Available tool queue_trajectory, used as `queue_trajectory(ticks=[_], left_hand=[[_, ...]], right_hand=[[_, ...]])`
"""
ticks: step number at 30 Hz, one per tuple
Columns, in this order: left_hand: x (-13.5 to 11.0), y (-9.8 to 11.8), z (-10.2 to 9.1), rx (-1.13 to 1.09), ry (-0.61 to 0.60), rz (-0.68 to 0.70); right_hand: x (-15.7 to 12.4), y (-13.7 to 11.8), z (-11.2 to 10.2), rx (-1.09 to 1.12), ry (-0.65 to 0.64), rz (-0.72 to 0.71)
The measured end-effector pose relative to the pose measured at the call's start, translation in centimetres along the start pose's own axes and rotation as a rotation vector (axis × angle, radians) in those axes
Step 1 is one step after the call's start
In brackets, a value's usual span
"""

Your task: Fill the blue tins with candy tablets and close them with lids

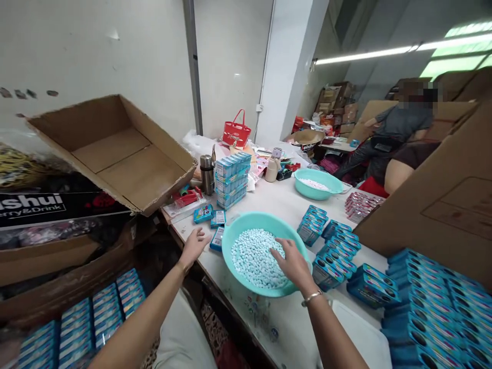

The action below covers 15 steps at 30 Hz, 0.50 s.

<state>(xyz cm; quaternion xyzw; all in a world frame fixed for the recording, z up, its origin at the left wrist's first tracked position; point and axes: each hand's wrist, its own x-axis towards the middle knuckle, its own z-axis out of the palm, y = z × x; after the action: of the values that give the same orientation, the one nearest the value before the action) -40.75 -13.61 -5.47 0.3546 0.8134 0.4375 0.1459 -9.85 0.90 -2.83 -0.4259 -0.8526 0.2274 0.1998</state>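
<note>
A turquoise basin (246, 287) full of small pale candies or tablets (257, 256) stands at the table's front edge. My right hand (292, 261) is over its right side, fingers apart, the tips at the pale pieces; I see nothing gripped. To the left of the basin, my left hand (195, 245) hovers by the table edge, fingers loosely spread and holding nothing. Nearest to it is a small blue box (217, 239) beside the rim. Two more blue boxes, one flat (203, 213) and one next to it (218, 219), lie just beyond.
Stacked blue packs (231, 182) stand behind the basin; rows of blue boxes (334, 253) fill the right. A second basin (318, 189) sits farther back. An open carton (115, 148) leans at left. A cardboard sheet (434, 189) rises at right, near seated people (403, 123).
</note>
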Motion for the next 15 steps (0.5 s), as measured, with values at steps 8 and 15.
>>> queue_trajectory(ticks=[8, 15], left_hand=[[8.9, 2.7, 3.8, 0.264, -0.042, 0.313], [15.3, -0.1, 1.1, 0.401, -0.054, 0.282]], right_hand=[[-2.7, -7.3, 0.9, 0.278, 0.026, -0.153], [-3.2, -18.0, 13.7, 0.381, -0.260, -0.329]])
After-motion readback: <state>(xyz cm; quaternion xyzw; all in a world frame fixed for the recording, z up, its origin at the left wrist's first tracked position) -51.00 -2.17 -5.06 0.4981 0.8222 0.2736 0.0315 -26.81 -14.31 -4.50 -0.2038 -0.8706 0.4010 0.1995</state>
